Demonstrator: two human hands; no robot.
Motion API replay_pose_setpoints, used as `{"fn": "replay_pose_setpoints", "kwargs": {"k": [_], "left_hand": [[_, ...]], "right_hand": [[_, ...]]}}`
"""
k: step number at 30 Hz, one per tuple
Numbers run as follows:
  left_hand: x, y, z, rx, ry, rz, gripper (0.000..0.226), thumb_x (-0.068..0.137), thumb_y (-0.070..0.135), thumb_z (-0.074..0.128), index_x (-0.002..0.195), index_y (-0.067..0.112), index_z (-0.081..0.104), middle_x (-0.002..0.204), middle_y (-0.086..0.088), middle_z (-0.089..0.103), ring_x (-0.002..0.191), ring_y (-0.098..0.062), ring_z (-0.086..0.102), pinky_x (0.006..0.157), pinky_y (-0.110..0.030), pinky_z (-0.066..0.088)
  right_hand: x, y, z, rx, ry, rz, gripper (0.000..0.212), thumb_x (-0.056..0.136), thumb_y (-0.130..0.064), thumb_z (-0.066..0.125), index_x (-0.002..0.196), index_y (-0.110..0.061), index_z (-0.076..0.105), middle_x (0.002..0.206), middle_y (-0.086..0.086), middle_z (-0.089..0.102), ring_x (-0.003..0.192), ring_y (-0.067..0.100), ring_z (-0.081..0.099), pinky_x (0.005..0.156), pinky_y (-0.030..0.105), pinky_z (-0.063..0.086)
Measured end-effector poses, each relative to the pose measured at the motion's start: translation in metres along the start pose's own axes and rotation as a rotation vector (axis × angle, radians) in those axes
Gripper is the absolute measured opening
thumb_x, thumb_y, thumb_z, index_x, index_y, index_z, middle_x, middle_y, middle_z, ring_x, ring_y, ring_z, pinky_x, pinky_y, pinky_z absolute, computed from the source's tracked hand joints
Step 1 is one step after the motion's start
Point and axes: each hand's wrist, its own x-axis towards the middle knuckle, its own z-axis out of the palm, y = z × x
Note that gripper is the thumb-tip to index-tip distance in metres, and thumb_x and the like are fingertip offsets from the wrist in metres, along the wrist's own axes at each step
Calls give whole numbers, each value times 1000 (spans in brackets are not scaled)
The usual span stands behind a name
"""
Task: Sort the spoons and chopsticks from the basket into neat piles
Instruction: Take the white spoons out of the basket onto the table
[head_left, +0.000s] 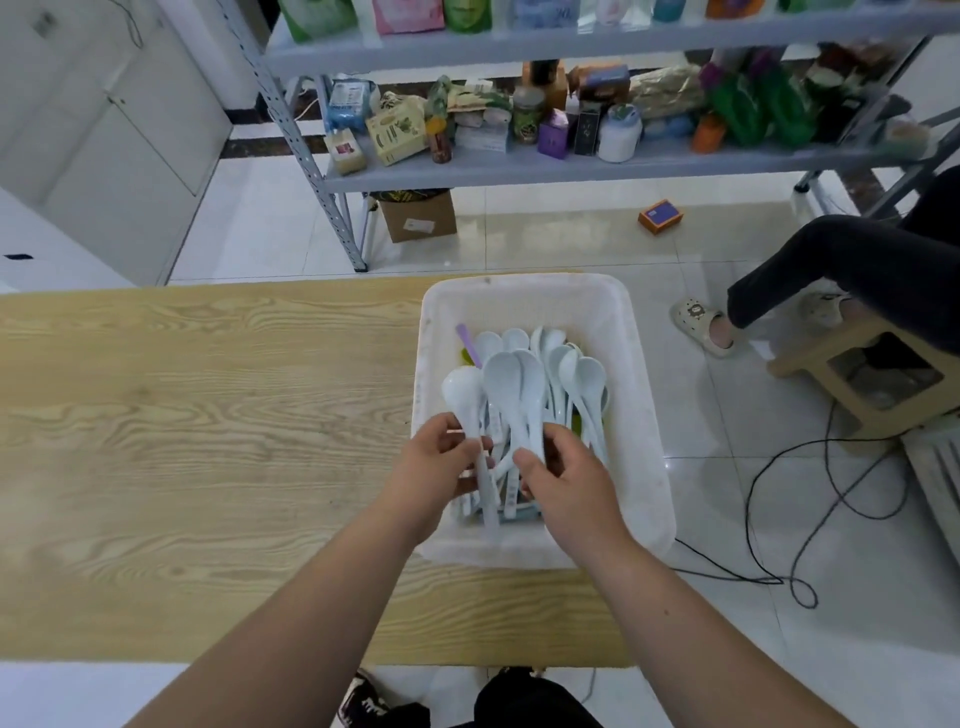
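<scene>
Spoons (566, 374), white, lie heaped in the white plastic basket (524, 285) at centre right of the frame, bowls toward the top. The basket stands on the right end of the wooden table (208, 415). The left hand (434, 467) curls round the handle of one spoon. The right hand (569, 480) grips several spoon handles between thumb and curled fingers. A purple handle (464, 335) shows at the heap's upper left.
</scene>
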Motion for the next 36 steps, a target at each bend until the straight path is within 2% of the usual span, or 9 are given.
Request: {"fn": "replay_pose_setpoints", "kwargs": {"k": [6,14,19,23,26,28,30,32,36], "left_hand": [[-57,-10,-63,-237,23,66,28,94,-5,60,119,7,60,106,-16,75,98,-31,73,80,-39,59],[-124,-61,-209,-446,174,58,25,94,0,63,119,-1,64,111,-25,71,102,-33,72,82,-35,58],[-167,-95,-308,-494,260,50,21,96,5,61,116,2,67,110,-16,74,103,-30,72,89,-40,58],[-190,-117,-381,-519,376,26,17,95,2,60,109,-2,68,103,-18,75,96,-31,73,87,-42,59],[-199,-125,-428,-473,401,8,16,94,3,61,106,0,69,100,-16,76,94,-31,74,88,-43,60],[-200,-126,-452,-421,380,-3,16,93,2,61,105,3,71,98,-13,77,91,-29,75,85,-42,61],[-195,-124,-471,-375,352,-15,17,92,2,62,107,3,71,97,-12,77,90,-27,75,80,-39,61],[-184,-121,-489,-348,336,-29,17,93,2,62,108,3,70,96,-11,77,88,-26,75,74,-36,61],[-159,-113,-526,-304,331,-68,19,91,1,63,110,2,69,99,-13,77,89,-26,75,69,-32,60]], "right_hand": [[-25,-16,76,-3,-186,-49,14,96,-35,66,108,-42,65,97,-20,71,91,-2,66,78,28,56],[-80,-50,213,-105,-494,-110,17,96,-34,67,112,-38,72,91,-12,75,82,5,70,70,25,55],[-127,-62,320,-229,-598,-126,16,100,-40,59,108,-39,72,89,-3,72,79,11,68,67,29,52],[-153,-68,399,-354,-640,-149,21,101,-28,54,95,-19,72,85,5,64,80,15,61,65,28,45],[-162,-75,443,-344,-680,-52,20,99,-21,54,93,-22,73,82,0,69,74,12,64,65,25,45],[-160,-76,465,-290,-721,52,24,99,-21,55,99,-33,75,89,-7,75,84,9,70,76,29,53],[-153,-72,482,-200,-729,149,27,98,-18,59,105,-40,74,99,1,76,94,18,73,87,39,57],[-141,-70,500,-88,-714,259,31,97,-11,62,114,-35,70,107,13,73,97,25,73,90,44,59],[-112,-68,537,16,-689,408,34,95,-3,65,125,-18,61,108,14,73,96,27,74,88,48,60]]}}
